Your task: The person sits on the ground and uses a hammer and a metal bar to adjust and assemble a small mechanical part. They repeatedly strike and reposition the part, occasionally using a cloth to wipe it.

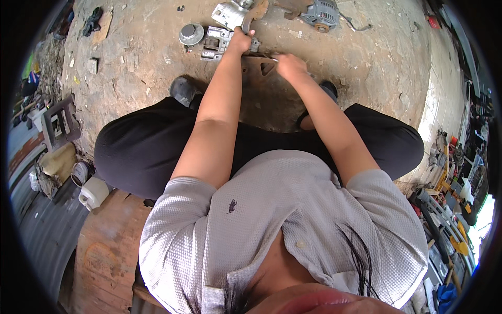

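Silver-grey metal casting [212,44], one: on the ground [366,63] at the far side, straight ahead of you and slightly left, its bays facing up. Your left hand [240,41]: at the casting's right part, fingers bent, beside a curved brown piece [257,14]; whether it grips either, you cannot tell from this view. Your right hand [292,66]: closed, fingers curled round a slim metal tool [274,58], mostly hidden, that points left toward the casting.

Dark plate [253,68], one, with a triangular opening: nearer you than the casting, between your shoes [183,92]. Round metal part [191,34], one: just left of the casting. Silver housing [227,14], one: beyond the casting. Grey finned motor unit [320,15], one: far side, to the right. White jug [95,192], one: near side, left. Assorted tools [444,209]: near side, right, heaped along the edge.
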Motion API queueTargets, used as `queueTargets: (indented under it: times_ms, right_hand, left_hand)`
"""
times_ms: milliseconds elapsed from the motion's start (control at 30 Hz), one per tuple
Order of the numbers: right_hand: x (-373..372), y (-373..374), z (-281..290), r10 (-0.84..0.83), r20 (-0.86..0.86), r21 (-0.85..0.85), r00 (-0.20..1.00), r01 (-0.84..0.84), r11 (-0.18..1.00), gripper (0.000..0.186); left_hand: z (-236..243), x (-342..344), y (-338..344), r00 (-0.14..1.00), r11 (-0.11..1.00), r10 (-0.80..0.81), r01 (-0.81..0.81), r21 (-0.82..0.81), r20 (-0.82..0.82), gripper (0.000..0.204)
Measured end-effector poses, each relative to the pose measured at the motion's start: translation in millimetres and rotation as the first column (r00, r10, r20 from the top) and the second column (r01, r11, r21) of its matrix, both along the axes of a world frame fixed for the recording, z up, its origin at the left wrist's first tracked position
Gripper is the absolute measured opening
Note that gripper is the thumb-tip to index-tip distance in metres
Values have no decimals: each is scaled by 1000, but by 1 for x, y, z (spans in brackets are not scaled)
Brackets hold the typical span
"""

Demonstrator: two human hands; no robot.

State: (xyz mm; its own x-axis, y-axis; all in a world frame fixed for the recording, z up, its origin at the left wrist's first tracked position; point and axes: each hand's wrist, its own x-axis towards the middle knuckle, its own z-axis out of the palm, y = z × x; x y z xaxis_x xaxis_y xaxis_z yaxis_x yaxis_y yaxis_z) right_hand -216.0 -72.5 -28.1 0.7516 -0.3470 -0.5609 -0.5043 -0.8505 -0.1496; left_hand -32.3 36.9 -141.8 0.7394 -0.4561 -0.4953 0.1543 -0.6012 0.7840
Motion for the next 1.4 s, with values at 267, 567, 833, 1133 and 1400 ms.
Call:
queueTargets:
  times_ms: [267,567,833,1133,1400]
  right_hand:
    - [6,7,8,95,33,-8,995,-95,995,51]
    - [0,13,14,114,127,-28,985,-111,993,38]
    - [3,1,10,132,72,-7,989,-132,991,43]
    - [-10,-6,-3,-6,144,-7,990,7,1000,43]
    - [-10,7,10,22,177,20,984,-26,999,46]
  left_hand:
    - [-4,2,6,1000,1000,7,-7,16,1,72]
    - [-14,0,4,1000,999,15,-15,-36,-10,73]
    - [-10,1,6,1000,999,16,-16,-37,-10,76]
    - [-15,-1,2,1000,999,-1,0,-41,-6,75]
    - [-7,-4,-1,1000,1000,-19,19,4,-11,75]
